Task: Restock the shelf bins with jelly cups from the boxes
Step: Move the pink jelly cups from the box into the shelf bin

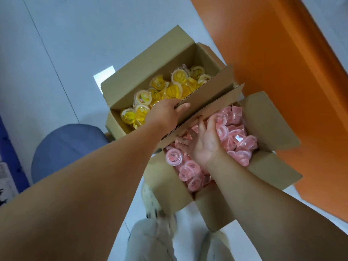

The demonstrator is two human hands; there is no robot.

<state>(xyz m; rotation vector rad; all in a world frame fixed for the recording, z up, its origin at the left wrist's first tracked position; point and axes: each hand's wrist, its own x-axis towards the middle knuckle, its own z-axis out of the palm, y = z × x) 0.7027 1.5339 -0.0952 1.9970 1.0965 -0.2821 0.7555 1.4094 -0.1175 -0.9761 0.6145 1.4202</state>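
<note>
Two open cardboard boxes stand on the floor. The far box (150,65) holds several yellow jelly cups (177,91). The near box (271,129) holds several pink jelly cups (190,172). My left hand (167,112) grips the cardboard flap (211,87) that stands between the two boxes, thumb over its edge. My right hand (203,140) lies palm up among the pink cups, its fingers curled round a few of them near the flap.
An orange panel (273,59) rises right behind the boxes. A blue round stool (66,147) sits at the left on the pale floor. My legs and shoes (150,240) show at the bottom edge, close to the near box.
</note>
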